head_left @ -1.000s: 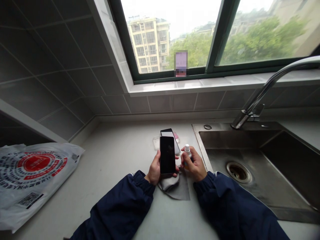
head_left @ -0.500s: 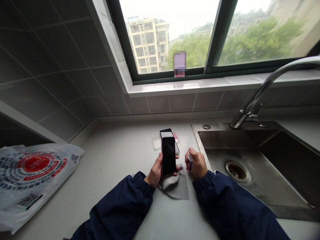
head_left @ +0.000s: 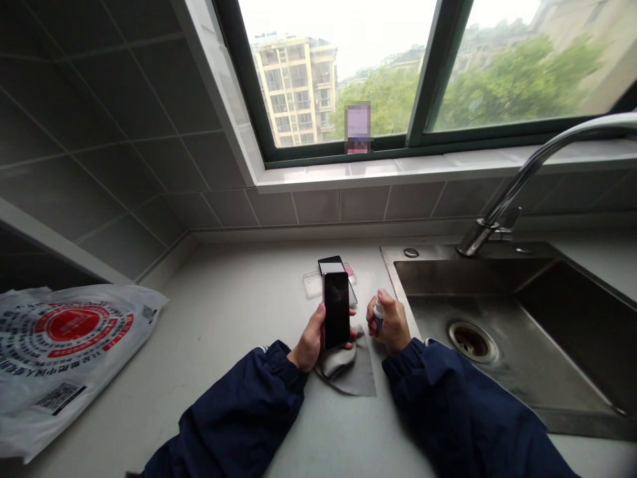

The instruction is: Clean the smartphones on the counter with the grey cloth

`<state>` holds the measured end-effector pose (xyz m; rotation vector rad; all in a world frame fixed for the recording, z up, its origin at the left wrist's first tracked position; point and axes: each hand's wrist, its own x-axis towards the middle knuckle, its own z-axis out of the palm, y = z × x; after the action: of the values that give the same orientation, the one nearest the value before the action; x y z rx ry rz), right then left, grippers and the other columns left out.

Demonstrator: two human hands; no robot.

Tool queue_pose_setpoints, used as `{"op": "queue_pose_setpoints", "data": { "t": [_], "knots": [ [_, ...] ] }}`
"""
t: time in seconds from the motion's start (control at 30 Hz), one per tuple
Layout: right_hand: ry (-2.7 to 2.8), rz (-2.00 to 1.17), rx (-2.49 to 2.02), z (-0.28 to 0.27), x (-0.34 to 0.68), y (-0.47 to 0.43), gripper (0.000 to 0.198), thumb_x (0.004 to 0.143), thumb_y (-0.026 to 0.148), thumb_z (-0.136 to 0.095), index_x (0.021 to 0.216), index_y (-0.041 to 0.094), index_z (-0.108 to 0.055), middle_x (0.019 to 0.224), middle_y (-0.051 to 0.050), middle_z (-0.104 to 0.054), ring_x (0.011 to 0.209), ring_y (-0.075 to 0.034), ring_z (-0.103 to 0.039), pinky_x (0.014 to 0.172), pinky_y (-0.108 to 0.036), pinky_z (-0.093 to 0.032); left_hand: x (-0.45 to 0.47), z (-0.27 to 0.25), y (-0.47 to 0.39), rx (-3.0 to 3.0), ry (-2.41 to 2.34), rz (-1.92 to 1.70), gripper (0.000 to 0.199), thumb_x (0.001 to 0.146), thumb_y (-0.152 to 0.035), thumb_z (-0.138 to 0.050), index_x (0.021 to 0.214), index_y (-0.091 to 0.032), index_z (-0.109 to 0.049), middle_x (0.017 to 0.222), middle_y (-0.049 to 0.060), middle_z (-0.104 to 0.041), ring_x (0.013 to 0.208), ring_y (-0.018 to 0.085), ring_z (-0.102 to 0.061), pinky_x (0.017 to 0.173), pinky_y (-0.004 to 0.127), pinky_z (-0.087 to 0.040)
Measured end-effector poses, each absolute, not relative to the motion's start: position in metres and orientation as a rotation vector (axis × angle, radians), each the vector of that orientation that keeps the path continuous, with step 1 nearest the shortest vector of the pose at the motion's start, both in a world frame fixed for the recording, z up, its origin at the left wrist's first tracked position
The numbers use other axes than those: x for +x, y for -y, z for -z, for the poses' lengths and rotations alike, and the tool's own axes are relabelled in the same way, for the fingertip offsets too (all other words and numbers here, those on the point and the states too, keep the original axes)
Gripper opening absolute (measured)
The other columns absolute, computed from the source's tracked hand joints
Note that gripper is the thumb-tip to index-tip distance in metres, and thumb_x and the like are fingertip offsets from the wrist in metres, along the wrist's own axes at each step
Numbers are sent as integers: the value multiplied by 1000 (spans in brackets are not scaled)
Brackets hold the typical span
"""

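Note:
My left hand (head_left: 309, 338) is closed round a smartphone (head_left: 336, 309), its dark screen tilted up toward me. To the right of the phone, my right hand (head_left: 391, 322) grips a small spray bottle (head_left: 379, 309) with a white top, mostly covered by the fingers. A grey cloth (head_left: 359, 373) lies crumpled on the counter below the phone. Behind the held phone, a second phone-like device (head_left: 329, 263) rests on the counter, partly hidden. A clear phone case (head_left: 312, 285) lies next to it, overlapped by the device.
A steel sink (head_left: 428, 318) with a curved faucet (head_left: 530, 169) is on the right. At the left lies a white plastic bag (head_left: 107, 372) with red print. Pale counter (head_left: 223, 312) stretches below the window, and a blurred pinkish object (head_left: 358, 126) stands at the sill.
My right hand has shifted slightly, and more of the bottle's white top shows. The held phone has moved a touch to the right; the other things lie as before.

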<state>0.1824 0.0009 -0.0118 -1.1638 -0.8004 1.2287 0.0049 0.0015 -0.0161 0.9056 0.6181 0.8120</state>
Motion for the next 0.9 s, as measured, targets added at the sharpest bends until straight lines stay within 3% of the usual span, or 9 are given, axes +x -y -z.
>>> {"op": "queue_pose_setpoints", "data": {
  "t": [0.4, 0.9],
  "knots": [
    [820, -1234, -1162, 14, 183, -4, 63, 87, 70, -47, 48, 20, -52, 33, 3, -38, 27, -9, -36, 32, -23, -28, 5, 12, -1, 894, -632, -808, 78, 96, -67, -26, 127, -5, -62, 94, 22, -71, 90, 29, -69, 78, 40, -57],
    [1175, -1169, -1251, 13, 173, 13, 72, 86, 78, -47, 44, 20, -51, 32, 2, -39, 32, -9, -34, 38, -25, -25, 0, 19, -12, 681, -582, -843, 83, 95, -70, -26, 128, -3, -61, 95, 22, -74, 84, 30, -72, 74, 42, -57]
  ]
}}
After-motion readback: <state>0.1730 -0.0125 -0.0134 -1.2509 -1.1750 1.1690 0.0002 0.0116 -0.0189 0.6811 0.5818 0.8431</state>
